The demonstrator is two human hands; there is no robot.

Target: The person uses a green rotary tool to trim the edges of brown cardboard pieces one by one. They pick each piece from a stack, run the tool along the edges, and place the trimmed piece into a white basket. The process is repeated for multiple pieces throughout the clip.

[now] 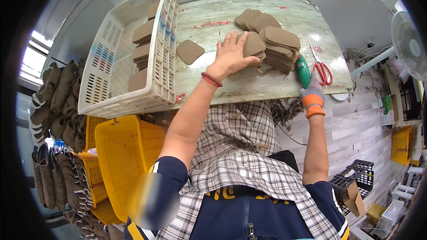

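Observation:
My left hand (233, 52), bare with a red cord at the wrist, lies with fingers spread on a stack of flat brown pieces (254, 44) with rounded corners. Beside it stands a taller brown stack (282, 39), and behind it a fanned-out pile (258, 19). One single brown piece (190, 52) lies left of the hand. In a grey and orange glove, my right hand (312, 94) is closed around the lower end of a green tool (303, 72), whose exact kind I cannot make out. Red-handled scissors (324, 73) lie just right of it.
A white slatted crate (162, 73) holding several brown stacks stands on the worn table (209, 91), at the left. Yellow crates (122, 160) sit below on the left, near hanging brown pieces (62, 89). A fan (408, 44) is at right, a black crate (356, 175) on the floor.

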